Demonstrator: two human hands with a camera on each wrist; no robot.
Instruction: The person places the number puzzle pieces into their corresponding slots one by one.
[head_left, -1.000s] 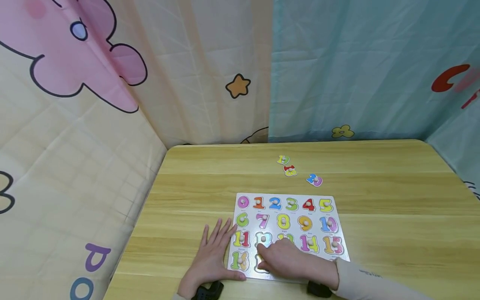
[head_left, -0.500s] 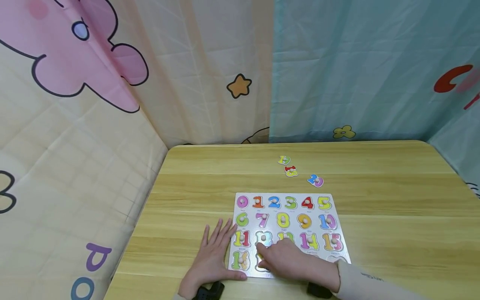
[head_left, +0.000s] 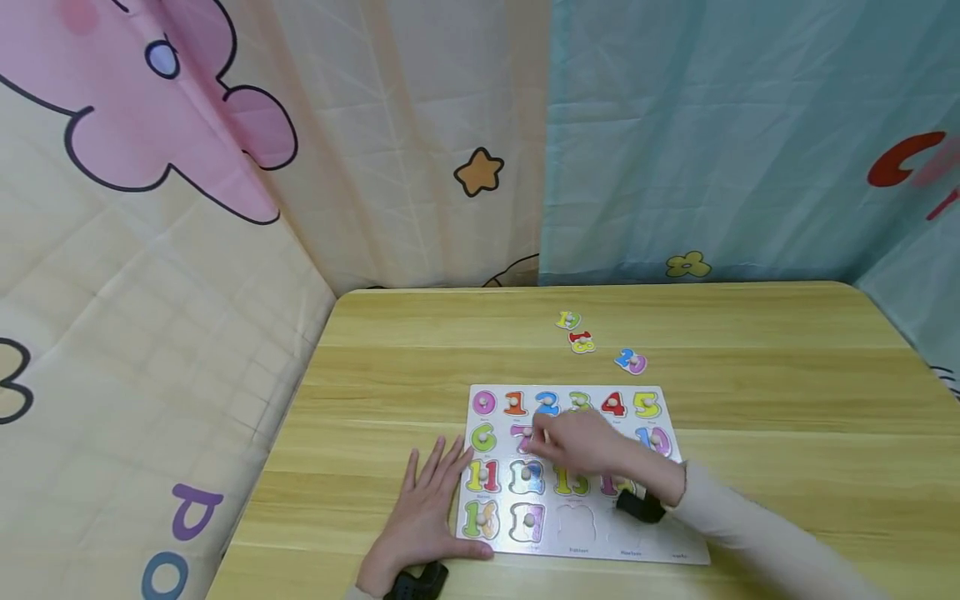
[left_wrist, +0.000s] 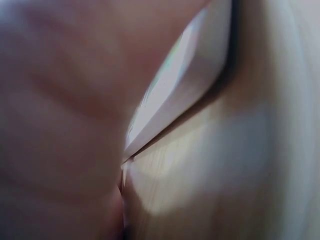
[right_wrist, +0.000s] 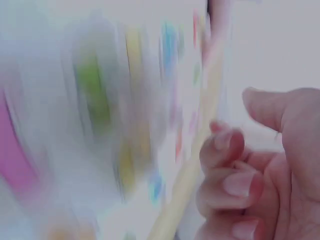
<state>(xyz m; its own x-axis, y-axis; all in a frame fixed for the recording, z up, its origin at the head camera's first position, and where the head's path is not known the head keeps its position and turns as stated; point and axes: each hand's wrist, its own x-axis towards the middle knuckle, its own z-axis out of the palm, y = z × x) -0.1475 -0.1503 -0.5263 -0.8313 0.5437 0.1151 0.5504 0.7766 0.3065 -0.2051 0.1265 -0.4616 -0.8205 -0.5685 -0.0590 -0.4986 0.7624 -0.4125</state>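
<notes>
A white number puzzle board with knobbed pieces lies on the table. My left hand rests at its left edge, fingers spread and thumb by the near corner. In the left wrist view, the palm hides much of the board's side. My right hand is over the second row, covering the 8 and 9. Its fingers curl loosely, thumb apart, with nothing between them in the right wrist view. The 17 piece sits in the bottom row, left of bare outlined recesses.
Three loose pieces lie beyond the board: a 19, an 18 and a 20. The wooden table reaches back to printed curtains. A black wrist device hangs below the right wrist.
My right hand has lifted away from the 17 and moved up the board to the second row, uncovering the 17 and the bottom-row recesses. The left hand stays in place.
</notes>
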